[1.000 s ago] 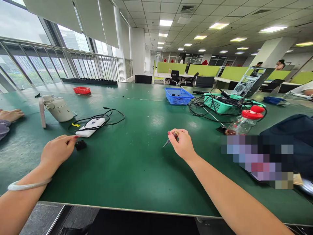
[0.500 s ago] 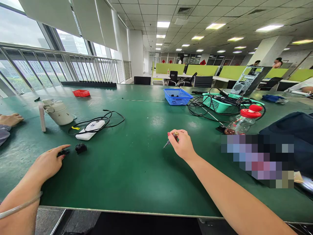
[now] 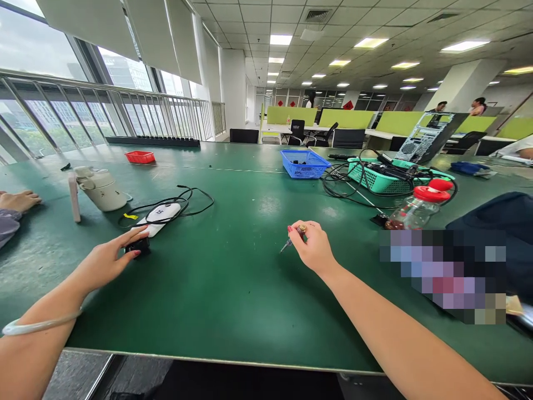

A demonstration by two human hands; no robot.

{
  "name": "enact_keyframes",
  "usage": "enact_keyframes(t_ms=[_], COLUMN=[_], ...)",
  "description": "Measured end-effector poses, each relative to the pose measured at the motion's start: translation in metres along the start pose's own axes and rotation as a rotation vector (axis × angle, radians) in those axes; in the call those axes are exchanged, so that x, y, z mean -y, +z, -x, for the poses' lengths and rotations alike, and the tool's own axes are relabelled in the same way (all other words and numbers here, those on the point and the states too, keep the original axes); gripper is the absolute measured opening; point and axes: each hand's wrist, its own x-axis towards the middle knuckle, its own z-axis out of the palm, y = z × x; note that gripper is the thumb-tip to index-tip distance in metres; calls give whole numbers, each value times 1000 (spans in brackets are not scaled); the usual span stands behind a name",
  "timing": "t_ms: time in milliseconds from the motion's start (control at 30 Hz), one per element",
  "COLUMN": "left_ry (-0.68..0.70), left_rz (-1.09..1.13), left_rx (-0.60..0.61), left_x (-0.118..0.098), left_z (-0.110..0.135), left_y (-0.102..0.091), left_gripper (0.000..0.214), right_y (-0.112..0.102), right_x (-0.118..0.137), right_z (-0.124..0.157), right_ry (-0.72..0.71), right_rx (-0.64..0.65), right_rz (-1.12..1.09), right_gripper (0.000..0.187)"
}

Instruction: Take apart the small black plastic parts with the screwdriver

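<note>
My left hand (image 3: 102, 265) is closed on a small black block (image 3: 144, 248) at the left of the green table, fingers over its top and thumb along its near side. Its underside and far side are hidden, and I cannot make out its exact kind. Directly behind the block lies a white power bank (image 3: 156, 225) with a black cable (image 3: 202, 192) looped around it. My right hand (image 3: 312, 244) grips a small screwdriver (image 3: 302, 228) by its handle, the thin shaft slanting down to the left toward the tabletop.
A beige flask (image 3: 104, 189) stands at the left, near another person's hand (image 3: 19, 201). Farther back are a red tray (image 3: 140, 158) and a blue basket (image 3: 305, 172). At right are a green basket (image 3: 377, 179) with cables, a red-lidded jar (image 3: 412, 211) and dark fabric (image 3: 495, 228).
My left hand has moved right from a small black piece onto the black block beside the power bank. That piece no longer shows separately. My right hand stays in place with the screwdriver.
</note>
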Motion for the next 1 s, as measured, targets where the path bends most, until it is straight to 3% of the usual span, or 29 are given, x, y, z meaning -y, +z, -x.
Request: enact_keyframes(t_ms=[167,433,667,833,933,1000], left_ry=[52,2,8,-95,-94,-50], left_rz=[15,50,175,103,68,66], left_rx=[-6,37,66,53,40,11], left_x=[-6,-9,-5,1,-10,-31], left_z=[2,-1,0,-1,-2,-3], left_y=[1,1,4,5,1,-4], left_gripper=[71,70,81,70,66,66], right_y=[0,0,0,0,0,0], right_x=[0,0,0,1,3,4], right_z=[0,1,1,0,-1,-1], right_ry=[5,-10,-6,0,-13,-22], right_rx=[-1,-5,-2,31,37,41], right_rz=[7,16,20,14,6,3], right_gripper=[37,37,37,36,35,34])
